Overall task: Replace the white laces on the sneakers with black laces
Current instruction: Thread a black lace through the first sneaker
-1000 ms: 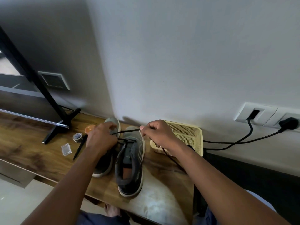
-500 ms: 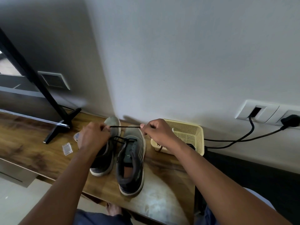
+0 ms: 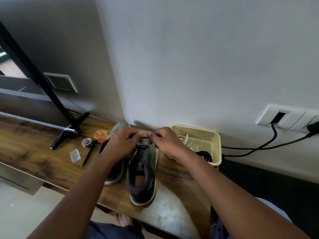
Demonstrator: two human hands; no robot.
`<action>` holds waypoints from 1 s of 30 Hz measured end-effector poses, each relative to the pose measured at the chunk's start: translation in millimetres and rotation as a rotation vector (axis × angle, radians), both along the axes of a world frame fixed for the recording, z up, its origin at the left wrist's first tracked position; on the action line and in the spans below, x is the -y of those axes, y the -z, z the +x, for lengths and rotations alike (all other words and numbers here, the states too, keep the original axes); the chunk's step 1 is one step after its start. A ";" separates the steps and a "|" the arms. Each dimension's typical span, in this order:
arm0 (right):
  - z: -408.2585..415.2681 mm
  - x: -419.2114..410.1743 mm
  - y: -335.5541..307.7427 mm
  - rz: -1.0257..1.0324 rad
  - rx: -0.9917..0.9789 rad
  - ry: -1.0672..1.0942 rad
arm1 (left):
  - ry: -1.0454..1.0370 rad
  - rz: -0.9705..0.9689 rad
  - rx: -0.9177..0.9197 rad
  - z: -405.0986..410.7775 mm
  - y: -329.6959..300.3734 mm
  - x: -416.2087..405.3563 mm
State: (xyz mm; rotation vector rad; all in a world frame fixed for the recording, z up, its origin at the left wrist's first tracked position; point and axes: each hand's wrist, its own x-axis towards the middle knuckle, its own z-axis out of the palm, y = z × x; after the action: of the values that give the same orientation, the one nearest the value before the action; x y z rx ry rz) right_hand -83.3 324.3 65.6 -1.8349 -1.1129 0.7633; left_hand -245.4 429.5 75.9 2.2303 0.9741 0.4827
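Wooden shelf against the wall carries our two grey sneakers. Right of the sneakers sits our cream basket, white laces inside. Above the sneakers' toes, our left hand and right hand each pinch the black lace between them.

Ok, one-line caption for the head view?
Both hands pinch a black lace above the right-hand sneaker.
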 end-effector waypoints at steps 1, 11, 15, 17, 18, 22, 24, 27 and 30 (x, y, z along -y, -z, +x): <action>1.5 0.9 0.8 0.003 -0.004 -0.007 | -0.091 0.036 -0.066 -6.5 0.8 -6.2; 0.9 -7.0 11.8 -0.092 -0.209 -0.027 | -0.330 0.317 -0.258 -18.9 1.4 -11.8; -3.5 -12.6 17.3 -0.058 -0.255 0.005 | 0.074 0.136 -0.074 -3.5 -0.5 3.4; -3.1 -14.1 20.2 -0.014 -0.236 0.047 | 0.160 -0.013 -0.022 3.3 5.3 9.7; -3.2 -14.4 20.8 0.001 -0.237 0.048 | 0.163 -0.071 0.008 5.4 7.4 11.2; -6.2 -15.3 20.3 0.029 -0.299 -0.012 | 0.074 -0.038 0.072 5.0 8.6 6.4; -6.9 -16.7 18.5 0.029 -0.315 -0.021 | 0.042 -0.037 0.088 2.7 7.5 3.1; -8.1 -18.6 17.3 0.002 -0.311 0.003 | -0.023 0.000 0.071 -1.0 8.6 -1.4; -6.5 -16.8 22.8 -0.058 -0.122 0.064 | -0.089 0.066 0.035 -4.5 11.4 -6.2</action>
State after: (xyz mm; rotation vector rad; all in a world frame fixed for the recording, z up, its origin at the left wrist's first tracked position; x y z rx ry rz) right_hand -89.8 341.1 42.7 -1.8371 -0.9588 0.8652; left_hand -250.0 435.7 64.5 2.2357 1.0570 0.5996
